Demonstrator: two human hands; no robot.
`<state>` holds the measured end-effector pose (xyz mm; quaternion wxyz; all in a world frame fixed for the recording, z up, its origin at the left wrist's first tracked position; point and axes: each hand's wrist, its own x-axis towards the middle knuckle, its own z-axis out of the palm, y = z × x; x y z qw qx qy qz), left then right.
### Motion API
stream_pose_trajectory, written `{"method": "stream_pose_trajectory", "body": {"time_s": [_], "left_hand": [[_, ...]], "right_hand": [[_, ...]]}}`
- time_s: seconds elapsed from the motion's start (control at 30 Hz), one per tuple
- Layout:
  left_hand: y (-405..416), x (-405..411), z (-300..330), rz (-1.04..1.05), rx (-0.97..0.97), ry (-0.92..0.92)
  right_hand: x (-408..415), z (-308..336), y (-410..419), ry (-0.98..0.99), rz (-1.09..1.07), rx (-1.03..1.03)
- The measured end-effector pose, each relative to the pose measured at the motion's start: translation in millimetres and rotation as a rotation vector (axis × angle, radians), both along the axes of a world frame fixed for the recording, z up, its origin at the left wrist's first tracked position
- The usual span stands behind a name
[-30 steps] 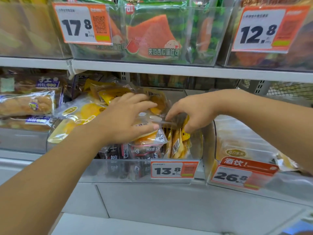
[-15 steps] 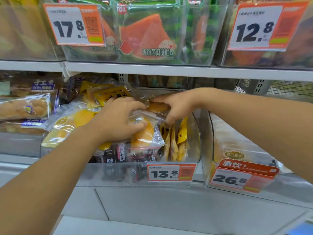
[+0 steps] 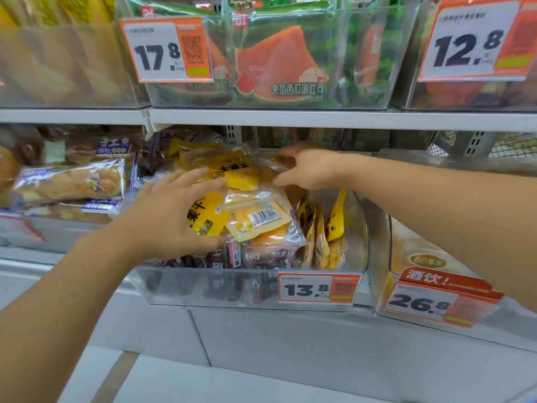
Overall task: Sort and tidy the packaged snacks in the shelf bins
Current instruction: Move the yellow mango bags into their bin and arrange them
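The clear bin (image 3: pixel 209 289) with the 13.8 price tag (image 3: pixel 318 289) on its front wall sits on the lower shelf, and both hands are over it. The left hand (image 3: pixel 171 213) lies spread on the heap of yellow snack packets (image 3: pixel 229 173) at the bin's left side — fingers straight and fanned, palm down on the pile, thumb low by a packet with a barcode (image 3: pixel 257 221); it grips nothing. The right hand (image 3: pixel 311 170) reaches to the back of the bin, its fingers bent around the edge of a clear-wrapped packet (image 3: pixel 274 164); how firmly it holds is hard to tell through the blur. Below the yellow heap, dark packets (image 3: pixel 229 257) lie at the bin's front, and more yellow packets (image 3: pixel 322 231) stand on edge at its right side. Left of the bin are wrapped bread rolls (image 3: pixel 72 181); right of it, a bin tagged 26.8 (image 3: pixel 418 303). On the shelf above the bin stand watermelon-print packages (image 3: pixel 279 62) behind a 17.8 tag (image 3: pixel 165 50), with a 12.8 tag (image 3: pixel 470 42) further right.
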<state>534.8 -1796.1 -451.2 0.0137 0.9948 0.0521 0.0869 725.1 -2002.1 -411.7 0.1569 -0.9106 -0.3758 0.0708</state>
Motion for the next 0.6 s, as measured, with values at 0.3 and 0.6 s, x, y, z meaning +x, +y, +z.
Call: {"method": "stream_pose_trajectory", "body": {"time_s": [0.3,0.6], "left_hand": [[12,10,4,-0.056,-0.281,-0.254],[13,29,3,0.111,-0.016,-0.306]], "right_hand": [[-6,0,26,0.156,0.078,0.141],[-3,-10,63,-0.024,0.233,0.002]]}}
